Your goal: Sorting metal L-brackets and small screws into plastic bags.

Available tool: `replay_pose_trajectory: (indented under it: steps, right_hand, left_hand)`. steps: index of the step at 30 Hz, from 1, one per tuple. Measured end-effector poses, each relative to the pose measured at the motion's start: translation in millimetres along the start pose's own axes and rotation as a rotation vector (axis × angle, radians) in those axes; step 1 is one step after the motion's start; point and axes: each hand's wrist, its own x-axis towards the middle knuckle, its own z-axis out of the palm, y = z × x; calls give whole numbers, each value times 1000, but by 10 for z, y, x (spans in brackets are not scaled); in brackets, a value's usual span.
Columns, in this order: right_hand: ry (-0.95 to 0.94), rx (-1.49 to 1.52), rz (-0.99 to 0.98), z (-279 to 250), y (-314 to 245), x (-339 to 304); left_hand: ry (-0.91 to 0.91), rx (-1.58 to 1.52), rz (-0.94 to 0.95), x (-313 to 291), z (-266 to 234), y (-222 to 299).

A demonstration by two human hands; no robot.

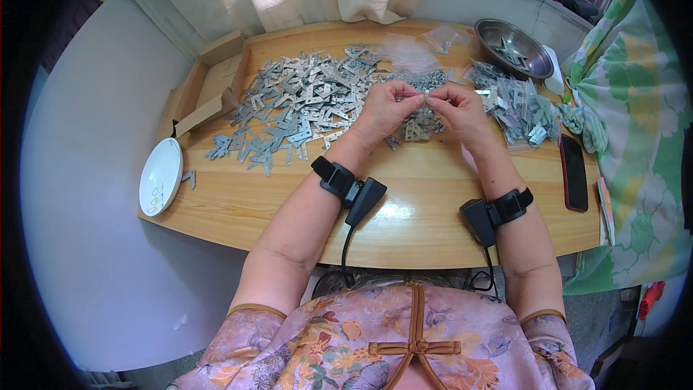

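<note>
My left hand [388, 110] and my right hand [462, 110] meet above the middle of the wooden table, thumbs and fingertips pinched together. Between the fingertips shows a tiny pale speck, too small to name. Below and behind them lies a heap of small metal screws or nuts [426, 81], partly hidden by the hands. To the left of my left hand spreads a large pile of flat grey metal corner brackets [317, 97] with holes. Clear plastic bags of metal parts [525, 112] lie beside my right hand.
An open cardboard box [216, 79] and a white plate [160, 177] are at the left. At the right are a steel bowl [514, 47] holding brackets, a phone [574, 173] and a crumpled cloth [586, 128]. Plastic bags [411, 52] lie at the back. A green-patterned curtain [635, 115] hangs right.
</note>
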Motion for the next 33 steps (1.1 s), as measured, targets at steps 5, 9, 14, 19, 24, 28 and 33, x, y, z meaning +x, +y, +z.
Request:
replay_pose_trajectory:
  steps: [5,9,14,19,24,28,33]
  right_hand:
    - [37,-38,-50,-69,99,19]
    - [52,24,49,-35,1,6]
    - [22,83,56,14,19,15]
    - [43,30,4,6,59,14]
    - [59,-32,-16,12,46,15]
    - [89,-34,22,-41,50,23]
    - [88,-49,-8,-89,55,17]
  left_hand:
    - [20,-90,-14,-21,-61,4]
    - [23,-86,-7,-17,-113,-13]
    - [36,26,6,-3,-51,13]
    - [42,77,18,-11,-34,26]
    - [17,-8,-8,-42,-34,86]
    - [46,-17,-1,-44,-45,61]
    - [53,-51,-27,-60,-53,119]
